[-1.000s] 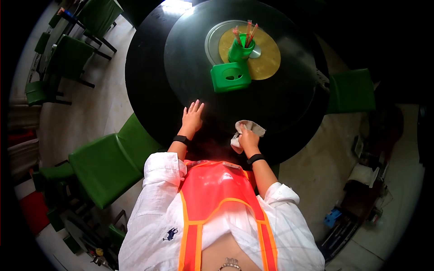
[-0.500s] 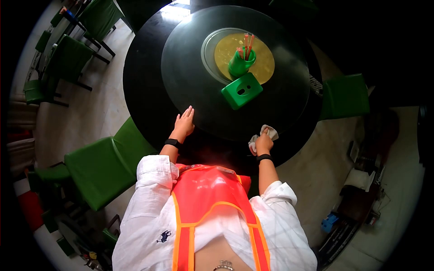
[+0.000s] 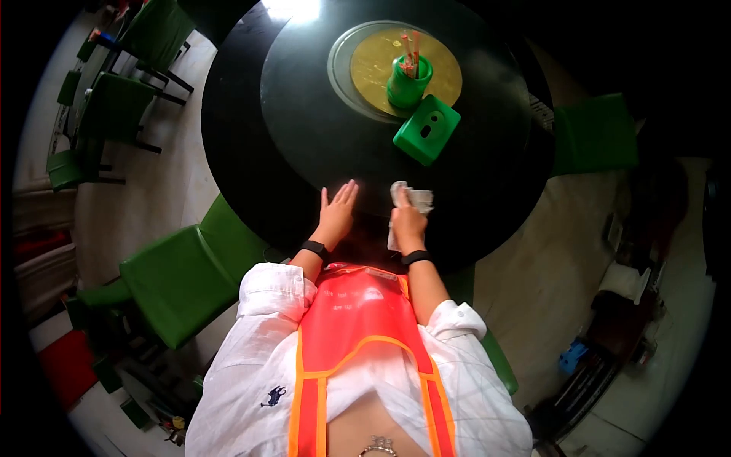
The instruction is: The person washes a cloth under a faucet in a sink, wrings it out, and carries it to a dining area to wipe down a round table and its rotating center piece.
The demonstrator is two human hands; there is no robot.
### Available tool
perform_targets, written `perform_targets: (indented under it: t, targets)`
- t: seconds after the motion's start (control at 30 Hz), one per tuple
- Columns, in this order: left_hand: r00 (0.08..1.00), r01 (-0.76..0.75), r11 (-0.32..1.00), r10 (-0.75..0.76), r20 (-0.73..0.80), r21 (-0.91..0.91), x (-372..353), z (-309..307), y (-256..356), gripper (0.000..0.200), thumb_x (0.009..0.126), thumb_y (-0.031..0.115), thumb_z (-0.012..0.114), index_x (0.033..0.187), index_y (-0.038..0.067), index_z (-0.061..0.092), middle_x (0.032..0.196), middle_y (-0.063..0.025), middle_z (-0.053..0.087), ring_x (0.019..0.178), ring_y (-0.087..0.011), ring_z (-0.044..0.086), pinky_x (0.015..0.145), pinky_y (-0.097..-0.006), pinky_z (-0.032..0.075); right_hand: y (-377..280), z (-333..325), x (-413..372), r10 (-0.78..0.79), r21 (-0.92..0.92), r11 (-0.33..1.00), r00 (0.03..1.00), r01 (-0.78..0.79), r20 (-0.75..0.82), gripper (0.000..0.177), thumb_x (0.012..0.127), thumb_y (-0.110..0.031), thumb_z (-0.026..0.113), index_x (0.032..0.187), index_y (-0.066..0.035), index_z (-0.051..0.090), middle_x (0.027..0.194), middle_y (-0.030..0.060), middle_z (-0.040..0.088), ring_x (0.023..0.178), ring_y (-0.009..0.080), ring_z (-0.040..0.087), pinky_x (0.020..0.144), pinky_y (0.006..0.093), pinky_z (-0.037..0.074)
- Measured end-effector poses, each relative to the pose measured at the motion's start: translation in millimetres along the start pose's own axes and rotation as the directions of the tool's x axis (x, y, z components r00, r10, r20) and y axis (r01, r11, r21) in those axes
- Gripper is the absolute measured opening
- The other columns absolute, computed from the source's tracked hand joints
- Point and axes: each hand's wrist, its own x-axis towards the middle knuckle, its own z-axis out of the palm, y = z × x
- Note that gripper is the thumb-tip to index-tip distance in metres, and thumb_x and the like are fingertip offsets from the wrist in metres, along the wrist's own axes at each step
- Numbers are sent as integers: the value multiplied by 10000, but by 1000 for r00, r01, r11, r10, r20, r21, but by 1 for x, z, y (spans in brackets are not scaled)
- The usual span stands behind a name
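A round black turntable (image 3: 297, 107) sits on a larger round black table (image 3: 228, 145). My left hand (image 3: 336, 217) rests at the near edge of the turntable, fingers stretched out and slightly apart, holding nothing. Beside it on the right, my right hand (image 3: 410, 227) presses a crumpled white cloth (image 3: 419, 199) against the same near edge. Farther in stands a green cup (image 3: 409, 85) with several reddish chopsticks (image 3: 411, 53). Just in front of the cup lies a green tissue box (image 3: 416, 141) with dark openings on top.
A gold disc (image 3: 369, 72) lies in the turntable's middle. A green chair (image 3: 179, 278) stands at my left, another green chair (image 3: 598, 137) at the right. More green chairs (image 3: 118, 107) are far left. A dark cabinet (image 3: 609, 346) with items on it is at the right.
My right hand has moved left and forward with the cloth, close to my left hand, which shifted right. The tissue box has swung round and moved right with the turntable.
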Motion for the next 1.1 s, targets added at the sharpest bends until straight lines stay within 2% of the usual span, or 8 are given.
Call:
perform_targets:
  t: [0.23,0.33,0.43,0.53,0.63,0.77,0.87,1.1]
  targets:
    - [998,60,997,-59,-22,53,6,-4,11,614,713,76,481,1305,87,319,1381,-13,281,1260,-127,286,1002,-585,101,100,-46,39,205,-20,976,944,-217,-260,476,780,-160,452,1252,-217,426,770,138,633,657,345,605,598,420,493]
    - [999,44,999,-44,-4,26,1,-5,14,588,721,85,479,1292,91,341,1371,-13,299,1252,-134,300,998,-590,106,100,-55,61,332,16,942,925,-335,-186,430,753,-177,469,1176,-102,497,824,166,627,715,328,611,610,424,481]
    - [1000,16,1000,-16,13,-23,2,-4,20,557,729,91,474,1275,100,369,1363,-14,312,1242,-145,315,994,-584,133,79,-38,64,244,-65,966,964,-252,-103,299,738,-196,486,993,-74,585,763,150,626,722,326,608,614,437,469]
    - [1000,9,999,-8,15,-42,5,-5,25,515,737,96,470,1248,103,408,1348,-18,332,1223,-157,340,986,-566,179,21,-13,27,-36,76,996,997,41,-67,613,742,-126,477,1322,-190,290,641,178,592,593,351,581,537,453,444]
    - [999,10,998,-12,-35,-69,8,-6,29,457,744,95,464,1200,79,454,1309,-40,383,1186,-176,381,965,-551,229,-27,41,-6,-281,213,940,959,268,33,620,753,-122,457,1339,-212,276,672,205,595,611,355,590,562,464,451]
    - [996,27,996,-35,-88,-83,7,-7,21,419,745,104,472,1162,78,493,1273,-56,429,1164,-183,405,947,-539,263,-54,20,-22,-96,203,976,992,79,77,582,731,-126,477,1294,-225,369,671,191,602,623,356,598,588,459,464]
    - [995,82,995,-85,-53,-61,5,-6,14,543,682,48,501,1218,120,457,1332,-21,363,1187,-171,384,950,-519,276,-31,13,-6,-102,128,987,993,95,54,564,737,-140,478,1277,-280,392,665,174,606,607,348,599,570,438,471]
    - [979,197,979,-200,-39,-59,4,-18,-5,578,692,41,494,1255,146,413,1351,-18,335,1221,-170,346,957,-527,264,64,-39,56,223,183,963,964,-196,-142,537,758,-125,452,1279,-243,388,750,178,610,679,341,593,627,443,466]
